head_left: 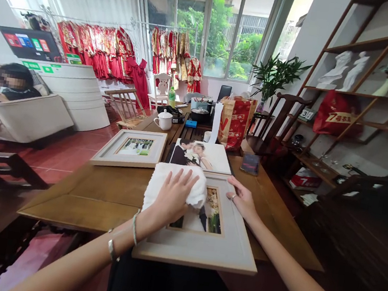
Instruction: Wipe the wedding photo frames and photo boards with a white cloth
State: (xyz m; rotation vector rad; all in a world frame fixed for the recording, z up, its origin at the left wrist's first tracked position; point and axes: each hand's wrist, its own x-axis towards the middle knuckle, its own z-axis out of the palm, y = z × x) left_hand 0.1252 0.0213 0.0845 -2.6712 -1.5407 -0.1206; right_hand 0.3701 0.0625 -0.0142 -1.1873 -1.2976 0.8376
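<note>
While a person sits on a sofa (15,84) off the table's far left corner, another person works at the near edge of the wooden table (100,195), both hands on a pale framed photograph (235,238) that lies flat there. The frame's near side juts past the table's near edge, above the person's lap.

That overhang looks like the main hazard. Weight pressed on the near part of the frame could tip it off the edge, and a hard push away could drive it into the unframed print (213,160) touching its far side. The bangle at the left wrist hangs just above the frame's border and might scrape it.

The left hand (172,198) lies flat with its fingers spread, pressing a folded white cloth (158,179) onto the frame's far left corner and the picture. It grips nothing. The right hand (242,200) is also uncurled, its fingers laid lightly on the frame's far right border, a ring on one finger.

A second framed picture (130,147) sits well apart toward the left edge. A white mug (164,119) and a red bag (236,121) stand at the far end.
</note>
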